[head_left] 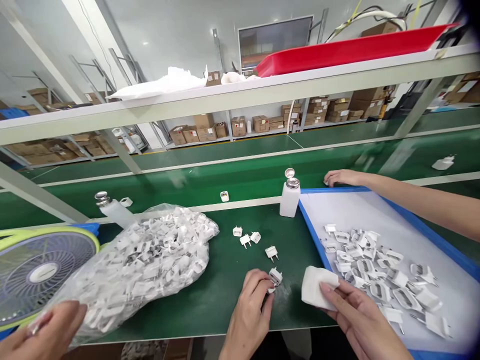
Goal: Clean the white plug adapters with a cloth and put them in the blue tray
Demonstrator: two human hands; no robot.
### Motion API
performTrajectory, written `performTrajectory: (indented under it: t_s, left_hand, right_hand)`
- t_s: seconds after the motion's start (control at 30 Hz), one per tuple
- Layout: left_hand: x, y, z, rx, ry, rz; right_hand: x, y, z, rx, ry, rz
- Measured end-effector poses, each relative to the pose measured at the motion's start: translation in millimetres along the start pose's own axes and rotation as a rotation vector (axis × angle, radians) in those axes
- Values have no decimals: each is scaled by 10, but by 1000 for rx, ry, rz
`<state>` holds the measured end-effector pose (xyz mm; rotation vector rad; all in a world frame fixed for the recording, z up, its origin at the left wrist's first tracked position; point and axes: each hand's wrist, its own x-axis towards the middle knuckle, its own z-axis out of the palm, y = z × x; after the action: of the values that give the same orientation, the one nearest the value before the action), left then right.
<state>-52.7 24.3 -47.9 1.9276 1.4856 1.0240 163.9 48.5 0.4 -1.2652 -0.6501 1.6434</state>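
My left hand (250, 311) is closed in a pinch on a white plug housing (276, 276) with two metal pins, low over the green table. A folded white cloth (317, 286) is gripped between the thumb and fingers of my right hand (354, 312), beside the tray's left edge. Several more white plug housings (271, 253) lie loose on the table beyond my left hand. To the right, a white tray with a blue rim (313, 230) holds a heap of similar housings (369, 260). Left of my hands lies a clear plastic bag (204, 250) full of small white plug parts.
White dispenser bottles (289, 200) (118, 212) stand along the table's back edge. Behind runs a green belt (180, 180) carrying a small white part (224, 196). Other people's hands appear at left (45, 330) and right (343, 177). A fan (45, 272) sits at left; a shelf (225, 95) crosses above.
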Motion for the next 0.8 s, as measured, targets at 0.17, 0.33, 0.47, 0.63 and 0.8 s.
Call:
performTrajectory:
  t_s: [0.17,0.33,0.47,0.63,0.8]
  left_hand:
    - [-49,-8,12,-22,125,-373]
    - [-34,-24,12,-86,45,-331]
    - [-95,-2,207,-94,16,-287]
    - [-50,111,-110,-25,81,-181]
    - [260,-155,-1658,100,234,-109]
  right_hand:
    - [157,-201,-12,-140,-68,-9]
    - [591,-775,79,-623,-98,-442]
    - [1239,-1348,210,-801,174,-858]
    - [1819,-1610,366,-1234,-82,-1223]
    - [1928,-1496,331,-1549,-186,-1359]
